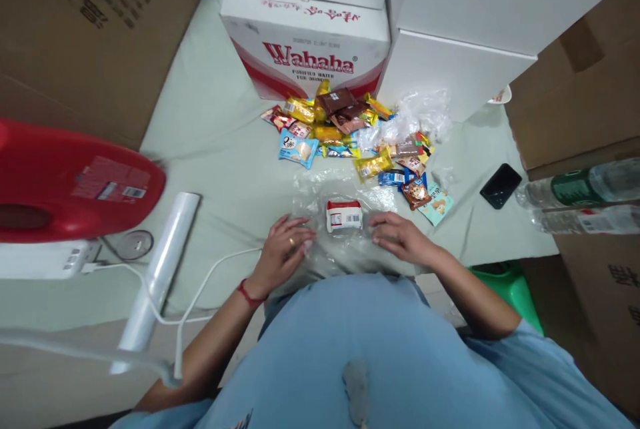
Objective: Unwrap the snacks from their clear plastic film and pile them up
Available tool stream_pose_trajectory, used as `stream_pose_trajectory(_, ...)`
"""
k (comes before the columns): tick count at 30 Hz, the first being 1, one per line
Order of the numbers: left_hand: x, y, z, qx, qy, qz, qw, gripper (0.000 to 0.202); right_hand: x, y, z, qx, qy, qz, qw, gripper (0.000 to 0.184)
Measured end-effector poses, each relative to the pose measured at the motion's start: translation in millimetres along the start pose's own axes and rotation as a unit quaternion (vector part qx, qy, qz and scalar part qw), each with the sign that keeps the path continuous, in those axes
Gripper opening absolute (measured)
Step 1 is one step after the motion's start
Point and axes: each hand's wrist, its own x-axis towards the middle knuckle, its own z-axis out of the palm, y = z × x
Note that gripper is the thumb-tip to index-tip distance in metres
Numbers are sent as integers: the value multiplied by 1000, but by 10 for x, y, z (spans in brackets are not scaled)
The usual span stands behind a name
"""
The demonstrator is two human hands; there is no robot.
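In front of me a sheet of clear plastic film [320, 189] lies spread on the cloth-covered table. A small red-and-white snack packet [344, 217] rests on its middle. My left hand [286, 248] is at the film's left side, fingers apart and stretched towards the packet. At the right side my right hand [403, 237] lies with slightly bent, spread fingers at the film's edge. Both hands are clear of the packet. Just beyond is a pile of wrapped snacks [327, 134], with a light blue packet [297, 149] at its near left and a crumpled clear plastic bag [425, 119] on its right.
Behind the pile stands a Wahaha water carton [310, 49] beside white boxes [450, 69]. Left are a roll of plastic film [157, 276], a white cable [200, 286], a power strip [45, 260] and a red plastic object [75, 179]. A phone [501, 186] and bottles [590, 182] lie right.
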Motion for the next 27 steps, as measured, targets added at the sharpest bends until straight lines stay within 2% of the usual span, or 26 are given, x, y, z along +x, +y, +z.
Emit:
stream_pose_trajectory(2, 179, -13, 16, -21, 45, -63, 997, 27, 232, 73, -110, 34, 14, 55, 998, 36)
stream_pose_trajectory(5, 442, -46, 83, 19, 104, -176, 979, 39, 545, 277, -195, 23, 43, 160, 986, 37)
stream_pose_trajectory(8, 593, -65, 145, 104, 144, -225, 958, 37, 743, 392, -244, -91, 43, 212, 972, 25)
stream_pose_trajectory(10, 616, -67, 168, 165, 165, -239, 943, 28, 826, 344, -296, -200, 20, 225, 953, 21)
stream_pose_trajectory(12, 597, -66, 185, 199, 177, -252, 930, 30, 921, 223, -356, -285, 19, 216, 934, 23)
stream_pose_trajectory(15, 553, -67, 215, 194, 178, -254, 931, 44, 1153, 53, -381, -356, 34, 143, 923, 29)
stream_pose_trajectory(17, 544, -71, 239, 181, 179, -238, 937, 56, 1359, 24, -319, -375, -3, 81, 923, 31)
stream_pose_trajectory(19, 560, -75, 257, 177, 179, -217, 943, 68, 1570, 63, -216, -372, -57, 46, 925, 48)
stream_pose_trajectory(21, 601, -80, 266, 177, 175, -205, 947, 80, 1755, 124, -126, -359, -88, 53, 928, 56)
stream_pose_trajectory(24, 684, -89, 264, 173, 159, -213, 948, 94, 1936, 144, -108, -343, -103, 93, 929, 33)
stream_pose_trajectory(26, 737, -100, 263, 176, 143, -228, 947, 91, 1954, 74, -158, -328, -112, 107, 932, 27)
stream_pose_trajectory(27, 759, -108, 265, 180, 132, -233, 947, 82, 1921, 16, -181, -318, -112, 107, 935, 27)
